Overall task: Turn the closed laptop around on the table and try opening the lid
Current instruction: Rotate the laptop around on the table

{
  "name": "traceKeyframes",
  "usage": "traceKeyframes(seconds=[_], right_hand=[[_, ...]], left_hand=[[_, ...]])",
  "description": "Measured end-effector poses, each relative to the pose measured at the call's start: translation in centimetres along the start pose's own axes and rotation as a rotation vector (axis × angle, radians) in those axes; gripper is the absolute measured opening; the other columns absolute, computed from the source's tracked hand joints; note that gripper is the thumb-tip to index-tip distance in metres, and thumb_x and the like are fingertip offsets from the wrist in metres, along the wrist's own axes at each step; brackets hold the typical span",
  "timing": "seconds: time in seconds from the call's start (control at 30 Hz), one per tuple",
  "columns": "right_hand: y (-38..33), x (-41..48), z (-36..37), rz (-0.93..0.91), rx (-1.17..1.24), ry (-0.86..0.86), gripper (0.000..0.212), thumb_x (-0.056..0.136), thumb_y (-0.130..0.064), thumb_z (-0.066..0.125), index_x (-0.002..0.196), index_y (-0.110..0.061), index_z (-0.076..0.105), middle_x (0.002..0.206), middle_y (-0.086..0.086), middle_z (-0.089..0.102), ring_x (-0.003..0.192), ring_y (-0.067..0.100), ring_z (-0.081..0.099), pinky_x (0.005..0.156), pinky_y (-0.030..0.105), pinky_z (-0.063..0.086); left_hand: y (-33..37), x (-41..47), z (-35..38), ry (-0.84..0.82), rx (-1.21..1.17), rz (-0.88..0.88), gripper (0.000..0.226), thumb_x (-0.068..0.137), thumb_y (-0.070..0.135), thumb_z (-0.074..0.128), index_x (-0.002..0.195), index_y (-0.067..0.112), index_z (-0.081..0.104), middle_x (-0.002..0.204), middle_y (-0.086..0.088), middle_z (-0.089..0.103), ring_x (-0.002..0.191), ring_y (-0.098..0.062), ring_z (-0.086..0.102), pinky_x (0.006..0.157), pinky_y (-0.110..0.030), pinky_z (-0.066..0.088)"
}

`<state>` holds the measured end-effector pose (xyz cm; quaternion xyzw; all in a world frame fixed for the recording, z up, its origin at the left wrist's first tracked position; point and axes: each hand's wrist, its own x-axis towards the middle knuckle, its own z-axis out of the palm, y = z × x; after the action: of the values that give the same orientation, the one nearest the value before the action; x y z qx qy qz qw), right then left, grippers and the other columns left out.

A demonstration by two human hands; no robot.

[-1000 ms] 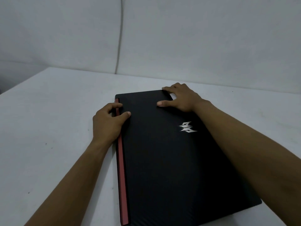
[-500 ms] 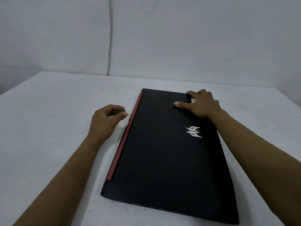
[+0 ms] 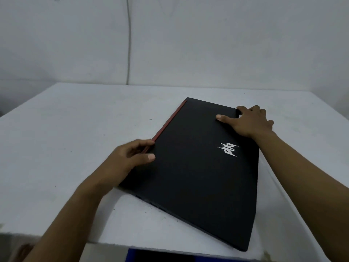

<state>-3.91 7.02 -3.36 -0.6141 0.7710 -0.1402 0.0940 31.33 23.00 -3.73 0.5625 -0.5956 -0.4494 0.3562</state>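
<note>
A closed black laptop (image 3: 198,173) with a silver logo and a red strip along its left edge lies skewed on the white table (image 3: 66,138). Its near right corner reaches the table's front edge. My left hand (image 3: 130,157) clasps the red-edged left side, thumb on the lid and fingers curled over the edge. My right hand (image 3: 249,121) lies on the far right corner, thumb flat on the lid and fingers wrapped over the far edge. The lid is shut.
A pale wall with a thin vertical cable (image 3: 129,44) stands behind the table. The table's front edge (image 3: 117,244) runs just below my forearms, with something blue (image 3: 151,255) beneath it. Bare table surface lies to the left and far right.
The laptop has swung further, its near end moving right and toward the front edge. My left hand, off the laptop half a second ago, now grips the red-edged side. My right hand stays on the corner.
</note>
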Motion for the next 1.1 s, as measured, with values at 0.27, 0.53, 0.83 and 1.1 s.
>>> traceKeyframes(seconds=[0.27,0.53,0.83,1.1], right_hand=[[0.1,-0.9,-0.3,0.01,-0.003,0.016,0.113,0.053,-0.104,0.033,0.134,-0.027,0.053,0.141,0.012,0.044,0.136,0.033,0.031,0.101,0.058,0.03],[0.7,-1.8,-0.1,0.078,-0.08,0.059,0.119,0.055,-0.104,0.025,0.137,-0.02,0.05,0.144,0.016,0.042,0.136,0.038,0.03,0.102,0.059,0.029],[1.6,-3.1,-0.4,0.108,-0.182,0.14,0.126,0.055,-0.106,0.017,0.136,-0.015,0.05,0.143,0.019,0.047,0.131,0.042,0.036,0.102,0.054,0.031],[2.8,-4.7,-0.3,0.144,-0.166,0.215,0.116,0.062,-0.101,0.026,0.128,-0.009,0.051,0.13,0.017,0.056,0.12,0.041,0.048,0.089,0.051,0.042]], left_hand=[[-0.2,-1.7,4.2,0.486,0.31,0.069,0.035,0.086,0.047,0.067,0.119,0.036,0.068,0.117,0.018,0.065,0.093,0.005,0.055,0.072,-0.006,0.035],[-0.6,0.7,2.1,0.503,0.273,0.161,0.018,0.083,0.042,0.074,0.098,0.031,0.075,0.097,0.016,0.072,0.088,-0.004,0.064,0.068,-0.013,0.041],[-0.8,5.4,-1.7,0.504,0.266,0.155,0.016,0.083,0.04,0.075,0.085,0.024,0.076,0.088,0.009,0.074,0.084,-0.009,0.066,0.067,-0.019,0.044],[-0.9,8.3,-3.5,0.573,0.198,0.125,0.013,0.086,0.027,0.074,0.084,0.015,0.077,0.085,0.0,0.074,0.084,-0.019,0.069,0.071,-0.021,0.045]])
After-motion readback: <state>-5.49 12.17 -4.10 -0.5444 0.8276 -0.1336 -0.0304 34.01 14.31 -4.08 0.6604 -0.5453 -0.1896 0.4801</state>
